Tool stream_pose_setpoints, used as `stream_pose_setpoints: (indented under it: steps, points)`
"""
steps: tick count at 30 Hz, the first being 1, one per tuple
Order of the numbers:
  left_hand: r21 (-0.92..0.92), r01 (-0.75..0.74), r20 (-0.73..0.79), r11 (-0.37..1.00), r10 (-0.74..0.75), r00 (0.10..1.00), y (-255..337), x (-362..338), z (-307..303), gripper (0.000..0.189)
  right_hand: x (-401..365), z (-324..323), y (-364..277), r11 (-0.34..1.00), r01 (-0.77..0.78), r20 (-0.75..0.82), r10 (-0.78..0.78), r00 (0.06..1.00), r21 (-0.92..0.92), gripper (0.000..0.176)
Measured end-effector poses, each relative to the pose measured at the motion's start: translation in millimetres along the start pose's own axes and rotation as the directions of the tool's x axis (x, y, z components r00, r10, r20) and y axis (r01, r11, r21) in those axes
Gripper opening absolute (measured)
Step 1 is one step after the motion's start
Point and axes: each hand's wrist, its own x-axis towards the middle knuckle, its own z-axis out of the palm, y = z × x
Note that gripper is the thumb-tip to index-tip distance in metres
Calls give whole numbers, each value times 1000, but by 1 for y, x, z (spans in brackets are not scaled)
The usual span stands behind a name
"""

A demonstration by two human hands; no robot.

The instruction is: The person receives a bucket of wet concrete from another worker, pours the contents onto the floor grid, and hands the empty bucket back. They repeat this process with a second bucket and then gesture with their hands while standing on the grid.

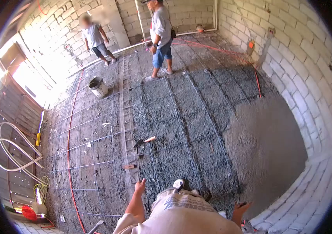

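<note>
A: Where are our hands?

B: They're well apart. Our left hand (139,187) is near seven o'clock, close to the long strip (126,117) on the ground. Our right hand (241,210) is near five o'clock, by the edge of the smooth grey patch (269,148).

A: Are our fingers curled or flat?

B: We can't tell — they look too small and blurry.

A: Where does the smooth patch sit?

B: From three to five o'clock, beside the block wall (302,93). Next to it, in the middle, we see bumpy grey stuff (162,102) with thin bars (203,104) across it.

A: What else can we see?

B: A hammer (147,140) lies at half past seven, its handle pointing to two o'clock. A bucket (100,92) stands at ten o'clock. One person (160,31) stands at twelve o'clock — and another person (93,37) is at eleven. An orange line (70,136) runs down at nine o'clock.
</note>
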Motion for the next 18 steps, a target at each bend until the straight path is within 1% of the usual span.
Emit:
stream_pose_setpoints:
  steps: [1, 2, 3, 5, 6, 7, 8, 9, 10, 12, 14, 15, 17, 18]
  points:
    - [47, -17, -7, 999, 18, 1000, -1, -4, -1, 59, -8, 8, 6, 1000, -3, 18, 3, 1000, -1, 57]
    - [50, -8, -27, 999, 10, 1000, -5, 1, 1, 57, -8, 10, 12, 984, 144, 74, -137, 988, -104, 58]
    - [33, -9, -38, 999, 11, 999, 10, -7, -2, 57, 12, 1, 15, 971, 182, 130, -163, 978, -158, 58]
    - [54, 5, -9, 999, -4, 1000, 48, -41, -15, 54, 77, -32, 30, 929, 272, 240, -212, 947, -250, 58]
    - [-69, 38, -34, 997, -41, 999, 55, -41, -16, 51, 77, -26, 33, 889, 307, 251, -229, 940, -339, 59]
    - [-75, 43, -38, 996, -46, 998, 56, -34, -18, 51, 81, -28, 33, 862, 326, 258, -238, 936, -388, 59]
    - [-47, -140, -92, 989, 135, 987, 60, -23, -21, 50, 86, -31, 33, 832, 343, 265, -246, 932, -435, 59]
    - [-7, -315, -141, 949, 311, 940, 60, -10, -21, 50, 80, -25, 31, 822, 362, 272, -262, 926, -439, 59]
    - [-310, -413, -210, 856, 363, 908, 57, 10, -13, 49, 69, -14, 28, 835, 358, 269, -262, 927, -419, 59]
    - [-573, -482, -298, 662, 380, 876, 64, 18, -12, 49, 54, 6, 23, 866, 337, 257, -253, 933, -369, 58]
    - [-348, -426, -301, 835, 331, 894, 96, 7, -19, 48, 45, 18, 20, 907, 293, 239, -225, 945, -303, 58]
    - [-354, -427, -303, 832, 329, 894, 99, 9, -16, 48, 40, 22, 19, 917, 284, 244, -218, 945, -280, 58]
    - [-286, -450, -326, 846, 356, 876, 96, 19, -8, 50, 28, 21, 15, 922, 281, 298, -199, 934, -266, 55]
    - [-450, -431, -244, 782, 356, 902, 96, 15, -5, 51, -10, 30, 12, 563, 734, 519, -527, 673, -379, 61]
